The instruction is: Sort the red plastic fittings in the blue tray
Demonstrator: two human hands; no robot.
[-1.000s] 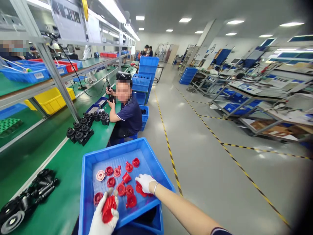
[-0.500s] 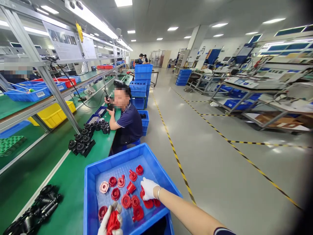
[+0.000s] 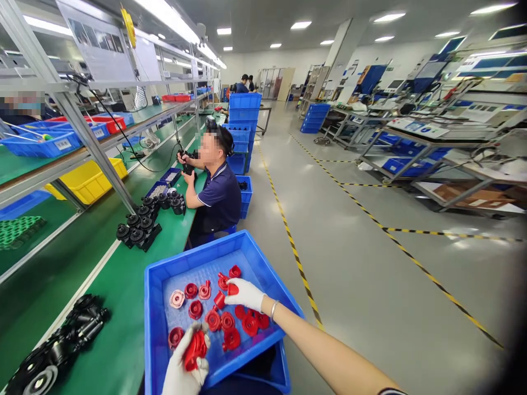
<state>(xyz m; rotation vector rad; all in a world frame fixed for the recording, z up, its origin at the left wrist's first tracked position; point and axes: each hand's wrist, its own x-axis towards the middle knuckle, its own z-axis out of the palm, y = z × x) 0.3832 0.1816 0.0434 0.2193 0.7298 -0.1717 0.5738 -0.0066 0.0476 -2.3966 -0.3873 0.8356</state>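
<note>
Your left hand [image 3: 178, 365], in a white knit-looking glove, curls its fingers around a clutch of red parts [image 3: 195, 350]; they overlap, so you cannot count them exactly. Your right hand [image 3: 246, 294], gloved the same way, pinches one smooth, cup-like red piece [image 3: 233, 288] between thumb and fingers, above the far half of the shallow blue tray [image 3: 160, 274]. That tray is rectangular, with smooth plastic walls. On its floor you have about thirteen loose red fittings [image 3: 195, 309], glossy and mostly round with stepped rings, a few with a stubby side spout, plus one pale pink disc [image 3: 177, 299]. One more blue bin [image 3: 280, 367] shows beneath the tray's near edge. On the smooth green bench [image 3: 119, 307] lie two groups of black assemblies [image 3: 138, 233], and one co-worker [image 3: 218, 189] sits beyond the tray.
</note>
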